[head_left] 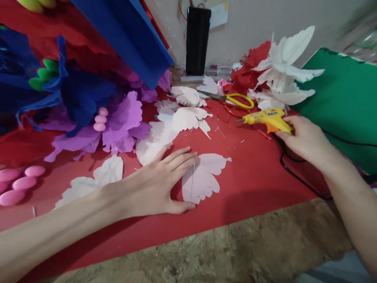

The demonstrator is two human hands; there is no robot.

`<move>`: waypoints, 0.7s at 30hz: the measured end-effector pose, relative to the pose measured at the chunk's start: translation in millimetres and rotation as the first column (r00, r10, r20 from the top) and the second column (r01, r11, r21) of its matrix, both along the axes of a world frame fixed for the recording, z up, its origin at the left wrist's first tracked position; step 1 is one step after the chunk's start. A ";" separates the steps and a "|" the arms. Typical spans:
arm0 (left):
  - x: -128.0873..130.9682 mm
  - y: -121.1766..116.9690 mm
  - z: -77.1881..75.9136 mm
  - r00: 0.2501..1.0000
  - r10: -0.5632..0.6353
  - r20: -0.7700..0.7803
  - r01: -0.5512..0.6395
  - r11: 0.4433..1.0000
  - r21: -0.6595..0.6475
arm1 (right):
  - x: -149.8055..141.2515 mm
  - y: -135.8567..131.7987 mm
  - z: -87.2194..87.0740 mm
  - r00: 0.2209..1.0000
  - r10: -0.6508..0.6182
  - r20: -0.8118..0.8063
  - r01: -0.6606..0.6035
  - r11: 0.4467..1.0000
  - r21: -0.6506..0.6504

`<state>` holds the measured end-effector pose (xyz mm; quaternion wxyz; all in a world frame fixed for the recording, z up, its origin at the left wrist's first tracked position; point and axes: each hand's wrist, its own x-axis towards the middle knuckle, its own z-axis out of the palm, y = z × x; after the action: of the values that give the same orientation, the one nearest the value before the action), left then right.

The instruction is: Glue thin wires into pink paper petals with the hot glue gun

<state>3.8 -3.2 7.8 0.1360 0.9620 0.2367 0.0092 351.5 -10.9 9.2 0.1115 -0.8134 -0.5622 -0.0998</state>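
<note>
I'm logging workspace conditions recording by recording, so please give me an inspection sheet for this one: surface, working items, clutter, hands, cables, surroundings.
Surface: red sheet over a mottled brown tabletop, bare along the near edge.
Working items: white wing-shaped cutout on the sheet; yellow glue gun, nozzle pointing left, apart from that cutout.
Clutter: scissors, more white cutouts, purple paper shapes, pink ovals.
Hands: left hand spread, fingertips and thumb at the cutout; right hand grips the glue gun.
Cables: black cord looping below the right hand; its far end cannot be told.
Surroundings: upright phone before a grey wall; green panel at right.
</note>
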 end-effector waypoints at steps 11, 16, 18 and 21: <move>-2.8 0.2 -6.3 0.998 -0.032 0.060 0.030 0.999 0.026 | -41.5 -19.4 27.3 0.821 0.081 -0.565 -0.009 0.992 0.129; -3.2 -1.0 -8.0 0.995 -0.034 0.091 0.028 0.998 0.061 | -72.3 -29.2 26.6 0.818 0.245 -0.521 -0.183 0.969 0.167; -3.9 -1.2 -9.9 0.994 -0.036 0.108 0.026 0.996 0.085 | -83.5 -29.4 20.5 0.840 0.273 -0.468 -0.222 0.961 0.163; -4.7 -1.2 -13.3 0.989 -0.033 0.143 0.017 0.994 0.112 | -93.9 -30.5 9.9 0.839 0.331 -0.431 -0.290 0.944 0.159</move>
<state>-0.9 -4.4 -5.4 0.0996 0.9677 0.2131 0.0904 257.6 -41.4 19.1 0.2893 -0.7065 -0.6400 0.0870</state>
